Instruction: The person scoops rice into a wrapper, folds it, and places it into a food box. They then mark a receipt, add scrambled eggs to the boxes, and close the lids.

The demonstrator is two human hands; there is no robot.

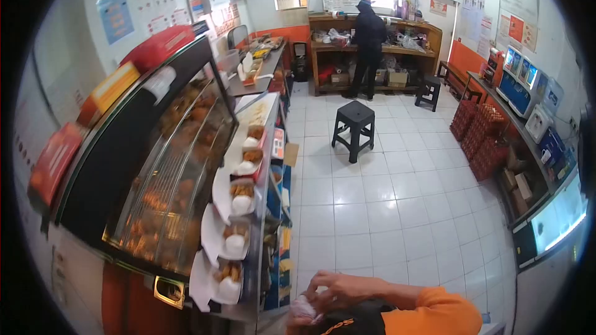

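At the bottom edge, my left hand [297, 321] is closed around a small pinkish-white bundle [308, 308], cut off partly by the frame. Just above it, my right hand [335, 288] is bent with its fingers pinched together at the bundle's top; what they grip is too small to tell. An orange sleeve [444, 313] covers the upper part of my right arm. To the left of my hands, several open white boxes [208, 236] with fried food and white wrapped portions [236, 243] stand in a row on the metal counter [251, 273].
A heated glass case [174, 167] of fried food fills the left. A black stool [355, 115] stands on the tiled floor. A person in dark clothes [369, 37] faces the wooden shelves [329, 54] at the back. Stacked egg trays [484, 130] and a drinks dispenser [518, 80] are right.
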